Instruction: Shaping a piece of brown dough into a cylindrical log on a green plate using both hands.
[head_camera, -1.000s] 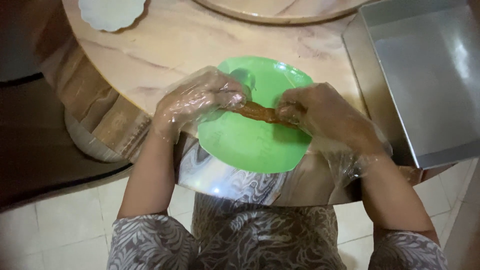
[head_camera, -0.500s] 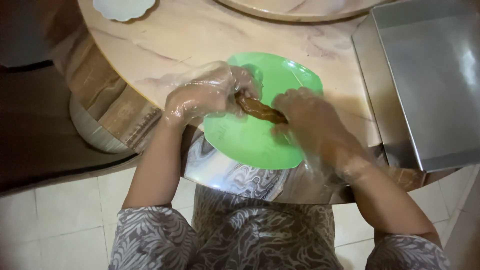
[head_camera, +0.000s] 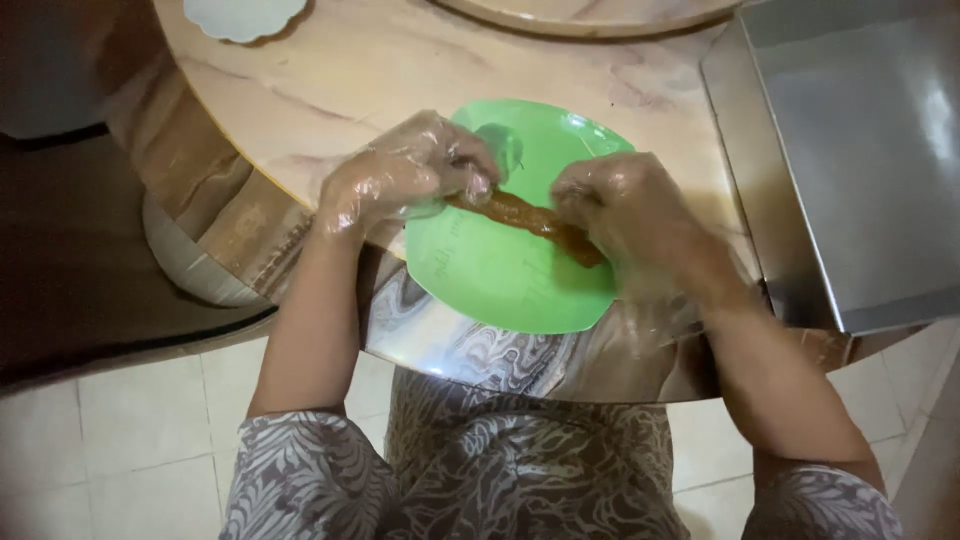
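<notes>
A green plate (head_camera: 500, 280) lies at the near edge of a round marble table (head_camera: 330, 90). Over the plate both my hands, each in a thin clear plastic glove, hold a long brown roll of sticky dough (head_camera: 530, 220). My left hand (head_camera: 400, 175) pinches its left end. My right hand (head_camera: 625, 215) grips its right end, which slants down toward the plate. The middle of the roll shows between my hands.
A large metal tray (head_camera: 860, 170) stands to the right of the plate, partly over the table's edge. A pale scalloped dish (head_camera: 245, 15) sits at the far left, a round wooden board (head_camera: 590, 12) at the far middle. Tiled floor lies below.
My hands have drawn apart a little and the brown roll has stretched longer between them. The view has shifted slightly; the plate stays put.
</notes>
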